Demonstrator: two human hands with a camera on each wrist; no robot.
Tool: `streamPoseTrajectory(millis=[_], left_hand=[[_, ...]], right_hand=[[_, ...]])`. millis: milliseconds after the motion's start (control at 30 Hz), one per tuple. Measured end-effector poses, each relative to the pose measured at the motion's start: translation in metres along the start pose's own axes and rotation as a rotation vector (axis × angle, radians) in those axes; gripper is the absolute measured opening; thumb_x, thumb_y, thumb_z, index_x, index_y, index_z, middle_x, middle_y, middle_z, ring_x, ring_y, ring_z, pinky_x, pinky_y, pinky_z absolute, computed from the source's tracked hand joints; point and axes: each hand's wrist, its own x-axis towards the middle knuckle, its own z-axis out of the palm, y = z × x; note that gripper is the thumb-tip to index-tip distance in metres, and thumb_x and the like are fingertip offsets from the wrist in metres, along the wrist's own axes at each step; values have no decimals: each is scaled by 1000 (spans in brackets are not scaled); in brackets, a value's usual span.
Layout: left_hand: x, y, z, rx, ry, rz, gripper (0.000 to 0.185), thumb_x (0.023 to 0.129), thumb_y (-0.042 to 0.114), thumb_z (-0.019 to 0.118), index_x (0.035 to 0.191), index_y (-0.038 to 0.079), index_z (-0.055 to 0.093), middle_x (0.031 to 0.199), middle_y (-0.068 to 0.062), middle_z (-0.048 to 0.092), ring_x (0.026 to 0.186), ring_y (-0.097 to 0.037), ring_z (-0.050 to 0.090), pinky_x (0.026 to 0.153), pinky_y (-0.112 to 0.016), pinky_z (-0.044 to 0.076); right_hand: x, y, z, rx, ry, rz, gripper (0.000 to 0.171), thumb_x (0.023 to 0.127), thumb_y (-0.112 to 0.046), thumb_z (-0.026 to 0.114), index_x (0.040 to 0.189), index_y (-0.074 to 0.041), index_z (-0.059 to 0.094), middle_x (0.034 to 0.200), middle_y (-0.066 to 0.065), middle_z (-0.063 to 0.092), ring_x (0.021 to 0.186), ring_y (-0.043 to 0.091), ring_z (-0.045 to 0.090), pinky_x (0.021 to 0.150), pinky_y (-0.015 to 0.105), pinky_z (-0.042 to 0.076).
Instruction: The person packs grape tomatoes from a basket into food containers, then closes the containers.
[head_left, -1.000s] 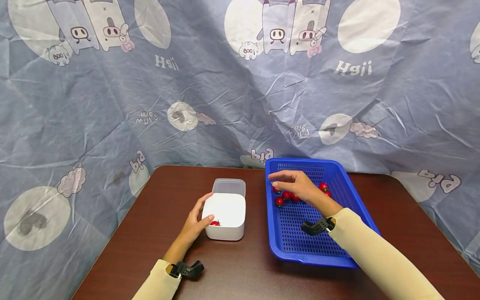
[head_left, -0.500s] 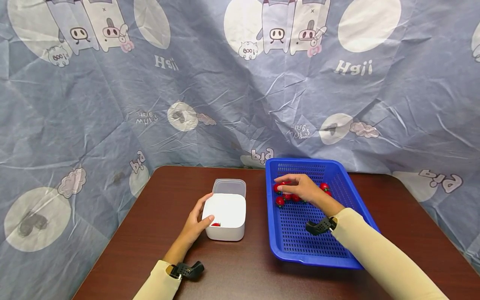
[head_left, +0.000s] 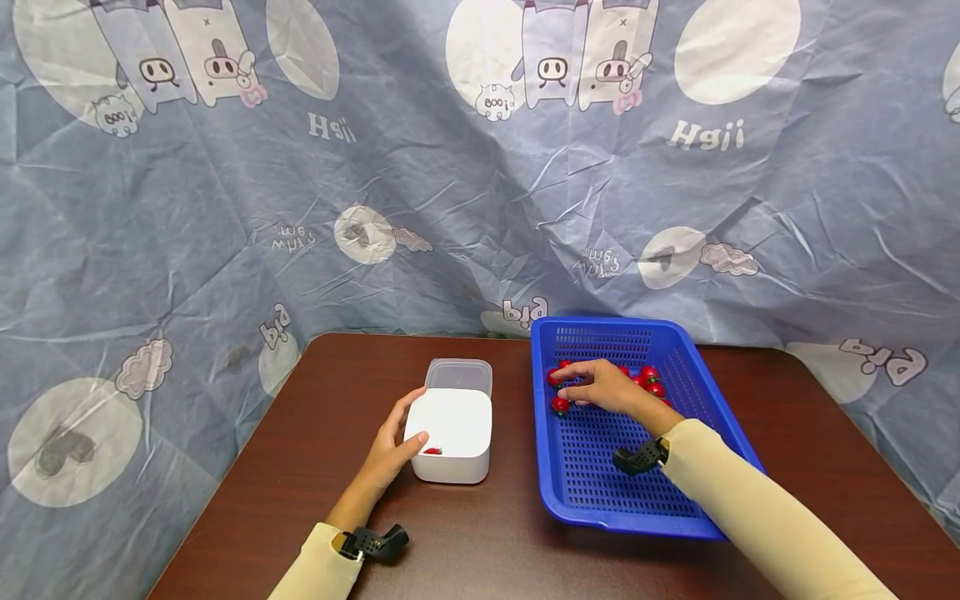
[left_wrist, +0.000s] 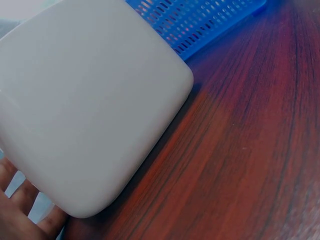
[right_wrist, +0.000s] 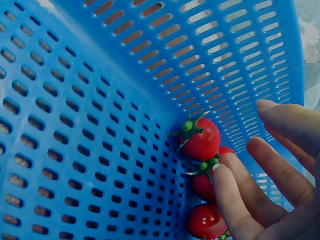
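Observation:
In the head view, a square white container stands on the table, and my left hand holds its left side, thumb over the rim. A red tomato shows inside at the near left corner. To the right, my right hand reaches down into a blue plastic basket among several small red tomatoes. Up close in the right wrist view, its fingers are spread, with fingertips right at a tomato with a green stem. Another tomato lies beside it against the slotted wall.
A clear lid lies just behind the white container. Both containers rest on a dark reddish-brown table. A bluish-grey printed cloth hangs behind the table. More tomatoes lie toward the basket's right side.
My right hand has moved lower in the basket, down among the tomatoes. The tomatoes at the right lie slightly differently. My left hand stays on the white container.

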Motion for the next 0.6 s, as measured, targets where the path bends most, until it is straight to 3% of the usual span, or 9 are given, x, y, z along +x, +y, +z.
streamPoseTrajectory(millis=[133,300,367,600], left_hand=[[0,-1,0,-18,-18,5,67,90,12,60,150,9,30,143,-16,42,120,-23,49,93,-31,46],[0,-1,0,-6,-14,4,67,90,12,60,150,8,29,143,-14,42,120,-23,49,94,-30,45],[0,-2,-1,5,-10,7,67,90,12,59,150,9,30,143,-14,42,121,-23,49,94,-30,45],[0,-2,0,11,-7,2,67,90,11,60,150,10,30,143,-12,43,122,-24,48,94,-30,45]], right_hand=[[-5,-10,1,-96,-8,-11,37,83,-4,73,117,8,64,105,22,66,67,29,64,66,42,55],[1,12,2,-179,-9,-35,36,82,-11,75,115,1,68,112,22,65,73,29,65,65,34,55],[2,14,3,-205,-13,-42,36,82,-11,75,115,1,69,113,21,65,74,22,65,65,31,54],[1,15,6,-195,-63,-13,33,83,-9,74,114,-1,69,108,19,66,75,20,63,64,31,55]])
